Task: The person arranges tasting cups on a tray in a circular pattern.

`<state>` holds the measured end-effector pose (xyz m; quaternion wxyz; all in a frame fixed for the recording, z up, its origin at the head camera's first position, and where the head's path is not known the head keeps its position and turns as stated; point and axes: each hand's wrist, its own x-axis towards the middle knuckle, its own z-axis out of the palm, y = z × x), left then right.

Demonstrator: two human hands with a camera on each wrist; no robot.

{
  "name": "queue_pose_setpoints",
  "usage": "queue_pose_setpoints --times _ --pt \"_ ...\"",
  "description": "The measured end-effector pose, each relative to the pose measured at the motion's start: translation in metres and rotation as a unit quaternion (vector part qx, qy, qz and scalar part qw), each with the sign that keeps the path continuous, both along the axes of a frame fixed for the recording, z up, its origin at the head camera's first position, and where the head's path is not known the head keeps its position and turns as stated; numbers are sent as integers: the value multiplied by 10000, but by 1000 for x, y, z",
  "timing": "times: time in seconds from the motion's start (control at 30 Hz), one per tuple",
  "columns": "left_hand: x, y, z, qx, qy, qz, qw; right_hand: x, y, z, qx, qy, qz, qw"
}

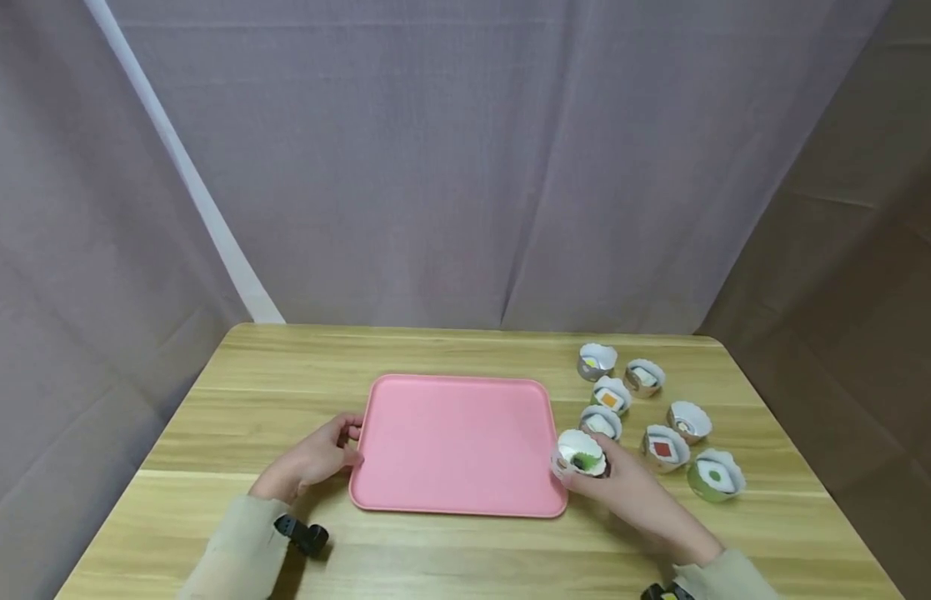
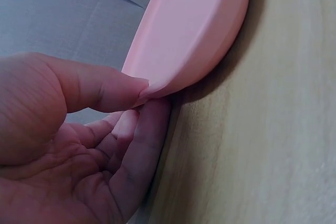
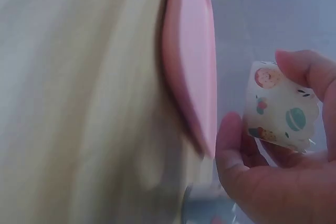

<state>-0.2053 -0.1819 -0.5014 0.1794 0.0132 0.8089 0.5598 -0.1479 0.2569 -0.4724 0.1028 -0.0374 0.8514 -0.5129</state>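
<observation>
A pink rectangular tray (image 1: 457, 442) lies on the wooden table. My left hand (image 1: 318, 457) pinches its left rim, thumb on top and fingers beneath, as the left wrist view shows. In my right hand (image 1: 626, 492) is a scalloped paper baking cup (image 1: 570, 447), held between thumb and fingers over the tray's right edge. Something green lies inside that cup. Its outer wall (image 3: 283, 111) is printed with macarons and cookies in the right wrist view, where the cup appears raised beside the tray.
Several more paper cups stand right of the tray, among them one with an orange square (image 1: 610, 401), one with a red square (image 1: 663, 450) and one with a green dot (image 1: 716, 476). Grey curtains (image 1: 405, 167) hang behind the table (image 1: 210, 442).
</observation>
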Motion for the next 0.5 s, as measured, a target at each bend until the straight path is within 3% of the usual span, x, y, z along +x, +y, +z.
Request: queue_pose_setpoints --times 0.2,0.5 --pt "1 1 3 59 -156 -23 9999 -19 -30 0 -332 311 21 9990" --pt "1 1 4 151 -205 62 9997 -49 -75 -3 -459 402 -400 9973"
